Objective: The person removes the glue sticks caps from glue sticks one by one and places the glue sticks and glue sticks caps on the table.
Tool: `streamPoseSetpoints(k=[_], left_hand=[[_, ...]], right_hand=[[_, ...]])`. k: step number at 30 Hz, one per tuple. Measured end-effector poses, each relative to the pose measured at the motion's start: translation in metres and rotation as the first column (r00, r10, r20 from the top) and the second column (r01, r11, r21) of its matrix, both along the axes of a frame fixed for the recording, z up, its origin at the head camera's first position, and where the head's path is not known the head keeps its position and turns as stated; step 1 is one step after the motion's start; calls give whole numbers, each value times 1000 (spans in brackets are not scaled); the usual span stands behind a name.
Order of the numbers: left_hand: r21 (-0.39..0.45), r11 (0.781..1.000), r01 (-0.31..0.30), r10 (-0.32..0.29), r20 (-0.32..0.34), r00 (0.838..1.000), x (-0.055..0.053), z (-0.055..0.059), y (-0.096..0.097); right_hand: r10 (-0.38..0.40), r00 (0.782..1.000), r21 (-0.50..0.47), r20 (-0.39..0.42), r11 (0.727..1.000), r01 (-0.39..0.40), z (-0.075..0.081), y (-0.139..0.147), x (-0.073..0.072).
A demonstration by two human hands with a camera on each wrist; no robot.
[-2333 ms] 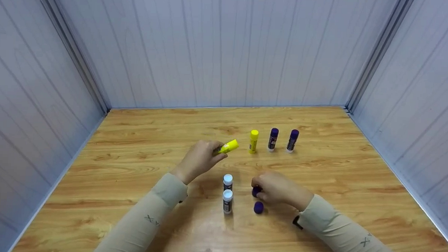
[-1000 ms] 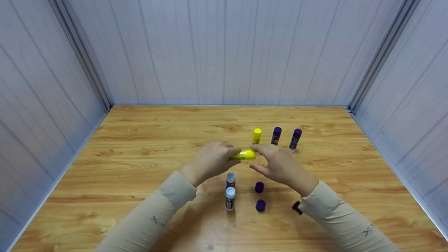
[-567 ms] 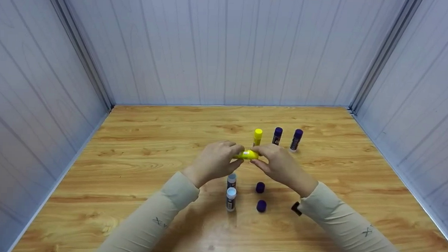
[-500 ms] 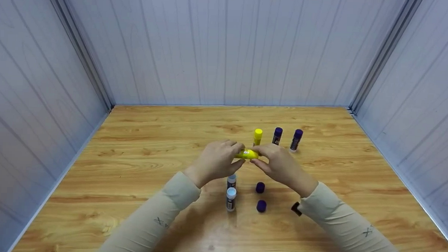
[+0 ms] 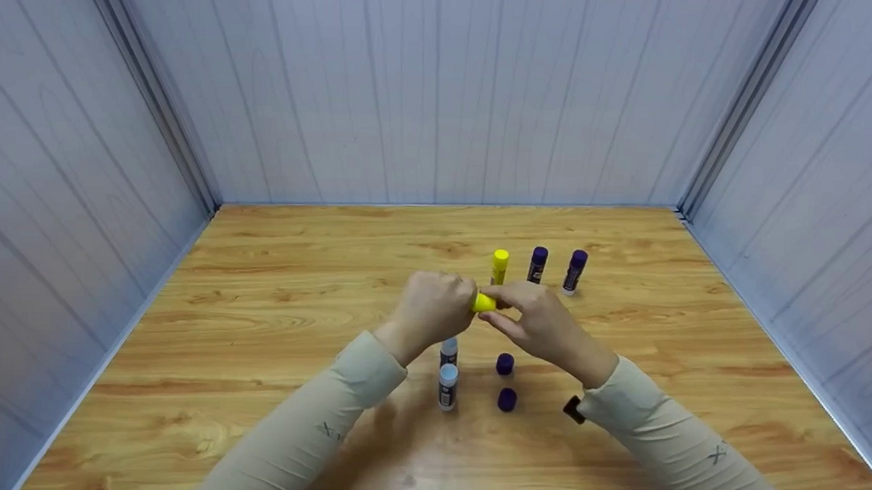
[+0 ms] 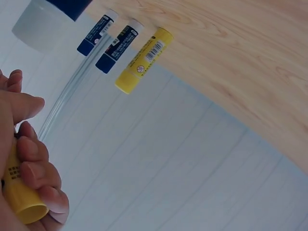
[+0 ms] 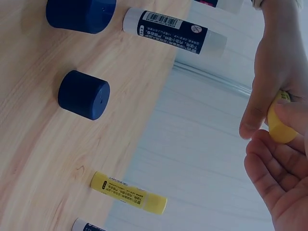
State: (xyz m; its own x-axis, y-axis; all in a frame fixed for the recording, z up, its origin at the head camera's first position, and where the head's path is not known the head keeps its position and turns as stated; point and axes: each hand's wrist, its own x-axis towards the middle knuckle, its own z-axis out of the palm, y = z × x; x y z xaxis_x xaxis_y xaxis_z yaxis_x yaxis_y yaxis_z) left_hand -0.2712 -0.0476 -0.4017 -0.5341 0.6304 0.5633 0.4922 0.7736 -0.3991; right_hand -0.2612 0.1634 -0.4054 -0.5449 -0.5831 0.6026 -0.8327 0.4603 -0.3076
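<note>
My left hand (image 5: 434,310) grips a yellow glue stick (image 5: 484,302), its fingers curled round the tube. One hollow round end pokes out below those fingers in the left wrist view. From the right, my right hand (image 5: 542,317) pinches the other end between thumb and fingers. Most of the stick is hidden by the hands, held above the table. Nearer me stand two glue sticks with white tops, the front one (image 5: 447,390) partly covering the rear one (image 5: 449,354). Two dark purple caps, a far one (image 5: 504,364) and a near one (image 5: 507,400), lie to their right.
Behind the hands a yellow glue stick (image 5: 500,265) stands upright. Beside it are two glue sticks with purple caps, a middle one (image 5: 537,264) and a right one (image 5: 574,271). Pale panel walls (image 5: 441,93) enclose the wooden table (image 5: 297,269) at the back and sides.
The right hand let go of a purple cap and moved up to the yellow glue stick. The left hand brought that stick rightward, then turned over closer to the right hand, covering more of it.
</note>
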Motion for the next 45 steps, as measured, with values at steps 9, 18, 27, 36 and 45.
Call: streamPoseSetpoints(k=[9,18,27,36,45], left_hand=[[26,1000,-4,1,102,995,1,3,-3],[129,989,-74,37,270,962,-12,3,-23],[311,939,-147,-30,500,865,-18,3,-25],[570,795,-207,-300,666,683,-24,-3,-28],[651,687,-324,-465,736,491,-24,-10,-33]], right_hand=[[-4,996,28,-87,1000,6,1,2,-1],[-68,992,67,-102,995,75,-3,18,-9],[-122,991,244,53,964,105,-20,21,-18],[-199,944,428,264,901,70,-31,16,-29],[-340,850,567,403,821,59,-39,14,-35]])
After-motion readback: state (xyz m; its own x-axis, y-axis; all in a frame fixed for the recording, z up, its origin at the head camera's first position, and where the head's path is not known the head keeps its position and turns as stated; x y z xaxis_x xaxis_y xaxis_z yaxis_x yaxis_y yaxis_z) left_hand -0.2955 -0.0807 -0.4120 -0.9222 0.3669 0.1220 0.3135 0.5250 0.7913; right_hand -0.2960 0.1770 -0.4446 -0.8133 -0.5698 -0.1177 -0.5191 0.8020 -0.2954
